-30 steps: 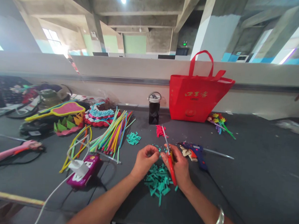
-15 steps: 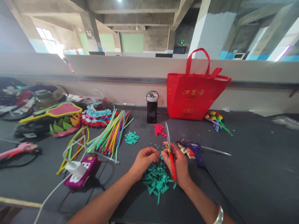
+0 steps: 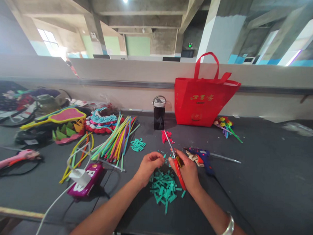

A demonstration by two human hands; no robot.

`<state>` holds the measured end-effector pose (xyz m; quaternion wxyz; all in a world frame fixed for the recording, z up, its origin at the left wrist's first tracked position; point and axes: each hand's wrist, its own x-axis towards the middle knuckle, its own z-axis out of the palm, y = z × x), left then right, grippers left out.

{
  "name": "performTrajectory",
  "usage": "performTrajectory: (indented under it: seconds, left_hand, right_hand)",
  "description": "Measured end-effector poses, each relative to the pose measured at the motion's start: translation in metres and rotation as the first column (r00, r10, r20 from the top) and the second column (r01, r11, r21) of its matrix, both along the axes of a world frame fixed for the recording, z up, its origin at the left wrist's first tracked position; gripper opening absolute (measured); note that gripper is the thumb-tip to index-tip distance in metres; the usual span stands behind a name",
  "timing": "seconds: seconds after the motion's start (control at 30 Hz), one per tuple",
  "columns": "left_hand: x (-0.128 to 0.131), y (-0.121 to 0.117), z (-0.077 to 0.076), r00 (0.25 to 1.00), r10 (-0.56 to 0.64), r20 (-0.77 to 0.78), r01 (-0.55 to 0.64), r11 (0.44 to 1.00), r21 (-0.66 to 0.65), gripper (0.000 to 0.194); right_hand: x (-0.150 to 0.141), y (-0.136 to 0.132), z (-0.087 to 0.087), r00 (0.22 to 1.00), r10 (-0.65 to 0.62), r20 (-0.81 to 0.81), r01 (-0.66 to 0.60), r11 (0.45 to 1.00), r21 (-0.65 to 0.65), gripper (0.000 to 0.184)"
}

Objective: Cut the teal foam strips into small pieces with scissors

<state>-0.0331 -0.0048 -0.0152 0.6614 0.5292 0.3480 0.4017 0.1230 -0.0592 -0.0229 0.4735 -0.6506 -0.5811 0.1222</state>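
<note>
Scissors with smooth red handles and slim metal blades (image 3: 177, 167) lie in the curled right hand (image 3: 190, 170), tips toward eleven o'clock. The left hand (image 3: 150, 166) presses thumb and fingertips together; whether they pinch anything, I cannot tell. At six o'clock lies a loose heap of flat teal strips (image 3: 164, 189); at twelve, small crimson scraps (image 3: 170, 135).

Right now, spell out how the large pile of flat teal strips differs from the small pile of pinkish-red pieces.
The large pile of flat teal strips spreads wider than the small pile of pinkish-red pieces. The teal pile lies nearer the camera; the red pile sits farther back. Both rest loose on the dark tabletop.
</note>
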Motion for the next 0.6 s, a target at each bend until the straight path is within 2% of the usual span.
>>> performTrajectory:
  seconds: [0.13,0.2,0.3,0.4,0.6]
  left_hand:
    - [-0.003,0.003,0.001,0.989,0.076,0.127,-0.079,0.997,0.016,0.009]
    - [-0.003,0.002,0.004,0.979,0.049,0.198,-0.061,0.997,0.054,0.009]
    - [-0.003,-0.001,0.008,0.966,0.005,0.257,-0.033,0.994,0.105,0.007]
    - [-0.003,-0.002,0.01,0.965,-0.011,0.262,-0.02,0.993,0.117,0.006]
    - [-0.005,-0.004,0.012,0.955,-0.03,0.294,0.003,0.996,0.091,0.007]
  right_hand:
    - [0.006,0.001,0.002,0.986,-0.025,0.163,0.031,0.999,-0.03,0.038]
    - [0.004,-0.001,0.003,0.964,-0.016,0.265,0.024,0.999,-0.026,0.039]
    - [-0.002,-0.004,0.004,0.927,-0.002,0.375,0.012,1.0,-0.025,0.051]
    - [-0.005,-0.006,0.004,0.92,0.025,0.39,-0.02,1.0,-0.017,0.062]
    - [-0.001,-0.004,0.004,0.956,0.11,0.273,-0.088,0.992,-0.093,0.067]
